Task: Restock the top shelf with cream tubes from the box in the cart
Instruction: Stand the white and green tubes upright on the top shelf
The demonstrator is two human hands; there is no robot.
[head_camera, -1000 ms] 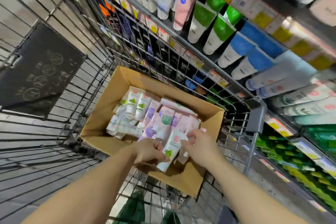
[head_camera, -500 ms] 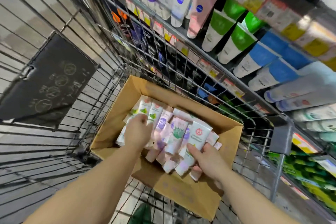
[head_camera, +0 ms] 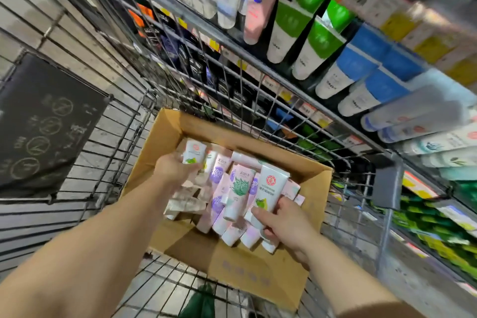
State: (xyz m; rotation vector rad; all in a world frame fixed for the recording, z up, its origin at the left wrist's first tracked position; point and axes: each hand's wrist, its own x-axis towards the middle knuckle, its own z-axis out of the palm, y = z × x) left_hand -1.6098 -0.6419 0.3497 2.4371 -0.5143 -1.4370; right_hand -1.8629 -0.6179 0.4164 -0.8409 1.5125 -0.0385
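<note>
Cardboard box (head_camera: 258,273) in cart (head_camera: 124,121), left hand (head_camera: 173,169) and right hand (head_camera: 286,224) each gripping cream tubes (head_camera: 238,193)

An open brown cardboard box (head_camera: 165,134) sits in the wire cart (head_camera: 124,100), its flaps folded outward, holding a loose heap of cream tubes (head_camera: 232,199) in white, pink and lilac with green and purple prints, most lying caps toward the near wall. One white tube with a green leaf print (head_camera: 193,153) is raised above the pile at the box's far left, gripped at its lower end by the left hand (head_camera: 171,169). A second white tube bearing a red round emblem and a green fruit print (head_camera: 269,192) stands tilted at the pile's right side, pinched near its cap by the right hand (head_camera: 286,227)
</note>
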